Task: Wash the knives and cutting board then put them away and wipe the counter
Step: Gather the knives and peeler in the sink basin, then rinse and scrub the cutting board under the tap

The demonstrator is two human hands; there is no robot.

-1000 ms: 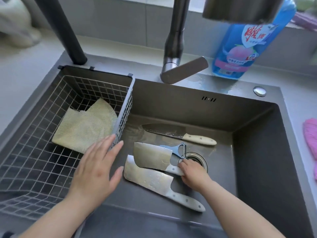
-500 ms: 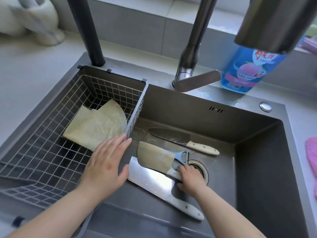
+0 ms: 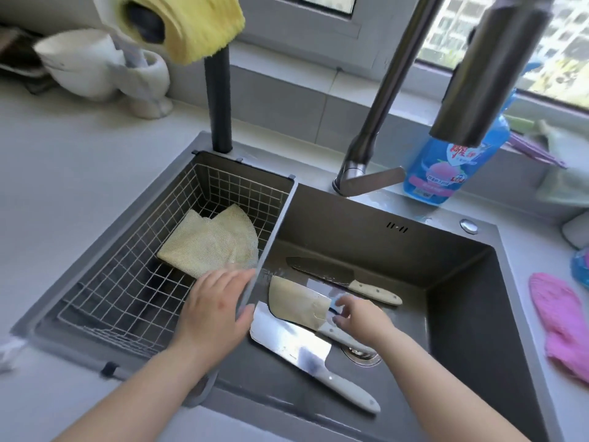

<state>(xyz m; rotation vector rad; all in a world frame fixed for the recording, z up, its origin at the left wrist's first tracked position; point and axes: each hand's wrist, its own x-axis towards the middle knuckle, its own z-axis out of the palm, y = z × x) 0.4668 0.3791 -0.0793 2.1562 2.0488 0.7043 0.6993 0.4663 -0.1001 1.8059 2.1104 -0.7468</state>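
1. Where the view is nearest, two bare forearms reach over the front edge of the dark sink [image 3: 462, 298], which is set into the grey table [image 3: 63, 186].
2. The nearest cleaver [image 3: 287, 339] lies flat on the sink floor, its pale handle pointing to the near right.
3. The left hand [image 3: 216, 311] rests on the right rim of the wire basket [image 3: 127, 282] that fills the sink's left part. Its fingers are together and nearly straight on the basket side, its thumb is on the sink side, and it holds nothing.
4. A second cleaver [image 3: 296, 303] lies partly across the first one's blade, and its handle runs beneath the right hand.
5. The right hand [image 3: 360, 317] is over that handle, finger and thumb pinching a small blue tool [image 3: 334, 304] too blurred to name.
6. The drain [image 3: 360, 354] shows just below the right wrist.
7. A pink cloth [image 3: 561, 323] lies on the table to the right of the sink.
8. Farther back, a dark-bladed knife [image 3: 318, 271] with a cream handle lies flat near the sink's rear wall, apart from both cleavers.
9. A yellowish mesh cloth [image 3: 210, 247] sits in the basket just beyond the left fingertips.
10. Behind the sink stand the faucet [image 3: 373, 122], a blue soap bottle [image 3: 436, 173] to its right and a black post [image 3: 220, 90] with a yellow cloth [image 3: 181, 23] over its top.
11. A white holder [image 3: 140, 81] stands at the far left.
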